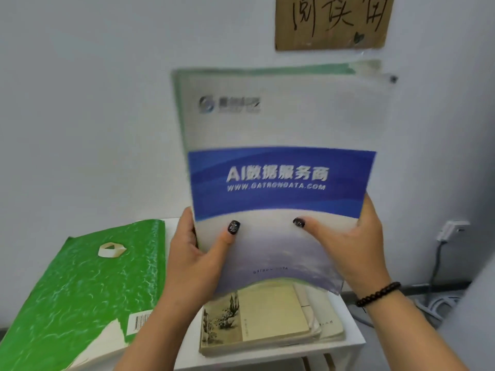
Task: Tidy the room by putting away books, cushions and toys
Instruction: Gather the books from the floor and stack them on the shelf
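Green book cropped at the bottom edge; brochure logo blurred.

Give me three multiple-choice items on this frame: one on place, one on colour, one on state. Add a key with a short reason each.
1. Where does the green book lie?
A. On the white table, to the left of the hands
B. On the floor by the wall socket
C. On top of the beige books

2. What colour is the band across the held booklet?
A. Red
B. Blue
C. Yellow

3. How is the booklet held?
A. Flat on the table, untouched
B. In one hand only
C. Upright in both hands, thumbs on the front cover

Key:
1 A: it rests on the table's left part, apart from the beige books.
2 B: a blue band with white lettering crosses the middle of the cover.
3 C: the left hand and right hand grip the lower edges, over the beige books.
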### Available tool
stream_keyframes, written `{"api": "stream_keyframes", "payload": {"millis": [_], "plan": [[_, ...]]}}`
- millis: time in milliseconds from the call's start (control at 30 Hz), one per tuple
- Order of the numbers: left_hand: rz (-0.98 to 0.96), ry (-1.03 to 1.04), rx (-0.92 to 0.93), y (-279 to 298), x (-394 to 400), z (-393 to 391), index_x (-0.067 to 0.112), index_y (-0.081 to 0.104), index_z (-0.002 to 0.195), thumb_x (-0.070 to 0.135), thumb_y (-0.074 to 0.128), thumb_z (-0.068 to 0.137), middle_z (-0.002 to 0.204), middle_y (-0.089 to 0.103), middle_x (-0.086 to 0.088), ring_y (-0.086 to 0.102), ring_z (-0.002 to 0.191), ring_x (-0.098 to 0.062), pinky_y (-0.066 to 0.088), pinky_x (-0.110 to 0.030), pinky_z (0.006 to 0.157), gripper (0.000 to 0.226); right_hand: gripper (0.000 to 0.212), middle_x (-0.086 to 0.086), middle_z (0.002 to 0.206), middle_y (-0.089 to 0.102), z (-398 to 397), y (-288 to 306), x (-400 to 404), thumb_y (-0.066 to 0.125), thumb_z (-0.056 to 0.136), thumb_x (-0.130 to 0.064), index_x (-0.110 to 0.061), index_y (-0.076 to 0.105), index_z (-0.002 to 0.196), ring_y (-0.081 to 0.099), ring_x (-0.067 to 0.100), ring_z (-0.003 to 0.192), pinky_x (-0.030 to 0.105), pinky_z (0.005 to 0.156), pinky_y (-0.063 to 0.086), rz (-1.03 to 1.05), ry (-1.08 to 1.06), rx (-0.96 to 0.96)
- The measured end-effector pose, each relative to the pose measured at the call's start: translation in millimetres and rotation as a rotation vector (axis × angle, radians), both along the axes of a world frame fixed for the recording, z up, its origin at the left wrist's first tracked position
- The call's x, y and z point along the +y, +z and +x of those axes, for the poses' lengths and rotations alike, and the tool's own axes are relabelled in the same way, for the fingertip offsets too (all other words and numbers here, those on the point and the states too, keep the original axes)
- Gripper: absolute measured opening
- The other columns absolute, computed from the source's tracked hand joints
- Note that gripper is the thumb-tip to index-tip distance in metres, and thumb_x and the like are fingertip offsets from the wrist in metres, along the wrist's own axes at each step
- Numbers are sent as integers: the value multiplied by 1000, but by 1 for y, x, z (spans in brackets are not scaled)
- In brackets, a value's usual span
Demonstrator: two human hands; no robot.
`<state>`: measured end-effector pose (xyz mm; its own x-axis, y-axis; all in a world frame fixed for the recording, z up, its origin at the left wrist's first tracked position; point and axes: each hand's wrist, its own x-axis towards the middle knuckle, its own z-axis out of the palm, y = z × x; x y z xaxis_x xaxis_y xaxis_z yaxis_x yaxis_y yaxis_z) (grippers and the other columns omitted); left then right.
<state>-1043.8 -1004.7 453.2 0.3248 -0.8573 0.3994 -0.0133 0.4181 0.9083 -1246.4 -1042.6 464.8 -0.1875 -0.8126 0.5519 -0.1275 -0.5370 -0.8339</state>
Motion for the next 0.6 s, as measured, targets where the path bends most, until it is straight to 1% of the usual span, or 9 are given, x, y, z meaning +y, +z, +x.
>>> {"api": "stream_keyframes", "payload": {"millis": [100,167,200,267,333,400,500,567,600], "plan": [[25,66,35,-4,-3,-1,28,63,104,33,75,65,99,73,17,70,88,-2,54,-17,70,42,88,-27,112,61,2,-5,2,83,63,-2,-43,39,127,63,-3,104,12,71,54,-30,102,0],[23,40,56,-3,-4,1,25,64,102,28,76,64,95,74,16,71,84,-3,54,-16,65,40,88,-24,108,66,-3,-3,0,84,61,-15,-41,38,131,66,3,102,15,68,55,1,142,-108],[19,22,52,-2,-4,0,22,64,101,27,76,63,93,74,16,71,82,-3,53,-15,63,39,80,-20,105,69,-8,-1,-2,86,56,-29,-37,47,125,68,6,98,16,66,56,22,158,-137],[30,-2,45,-1,-2,-3,22,66,97,26,76,61,87,74,17,71,77,-2,52,-13,60,38,71,-12,93,75,-15,0,-7,90,36,-52,-27,67,99,72,13,88,19,61,56,113,205,-178],[62,-14,44,-4,0,-5,25,67,93,29,78,57,82,74,19,70,73,0,50,-11,58,38,71,-6,88,76,-19,-6,-11,91,20,-60,-27,76,81,73,16,80,25,59,58,225,292,-207],[95,-20,36,-8,3,-8,25,67,93,29,79,52,81,74,19,70,73,0,50,-10,57,43,72,-2,91,76,-19,-11,-12,93,17,-58,-31,78,82,73,17,83,29,64,59,274,394,-202],[104,-62,56,-16,7,-9,23,71,90,18,85,53,81,75,14,72,74,-4,52,-12,57,40,88,-3,92,76,-17,-13,-10,95,18,-53,-22,68,96,73,13,84,25,64,58,275,440,-204],[103,-95,33,-20,7,-7,31,76,86,19,91,57,86,76,12,73,80,-7,54,-15,61,34,93,-5,89,76,-18,-11,-8,95,18,-52,-20,64,99,72,11,82,23,64,57,258,448,-189],[99,-109,18,-21,8,-6,40,76,86,22,88,58,89,76,12,73,81,-7,54,-15,62,35,93,-6,88,76,-17,-11,-6,95,18,-52,-20,63,99,72,10,82,22,63,57,262,453,-176]]}}
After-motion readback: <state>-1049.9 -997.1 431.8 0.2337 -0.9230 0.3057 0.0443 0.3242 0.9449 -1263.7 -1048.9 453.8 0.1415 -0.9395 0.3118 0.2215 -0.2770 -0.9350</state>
